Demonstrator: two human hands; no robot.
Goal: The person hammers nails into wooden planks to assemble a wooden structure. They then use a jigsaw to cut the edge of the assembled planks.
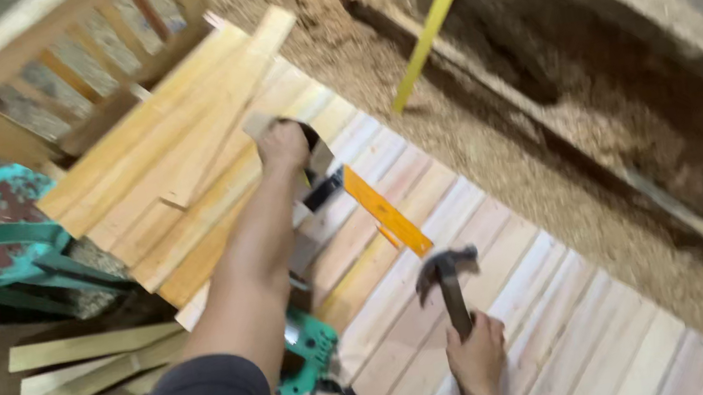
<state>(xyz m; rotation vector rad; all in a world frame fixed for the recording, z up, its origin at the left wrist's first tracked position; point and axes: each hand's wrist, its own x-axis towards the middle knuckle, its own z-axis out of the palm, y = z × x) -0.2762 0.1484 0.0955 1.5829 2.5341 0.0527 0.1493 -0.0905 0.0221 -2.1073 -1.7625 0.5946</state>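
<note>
Gripping hammer (448,277) in right hand (477,352), left hand (282,144) pinching small block (261,125); risking struck fingers, block slipping.

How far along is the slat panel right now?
Done: a wide panel of slats already lies side by side. In hand: right hand grips a claw hammer; left hand reaches to loose boards beside an orange square. Left: those stacked boards remain unattached; nails are not visible.
</note>
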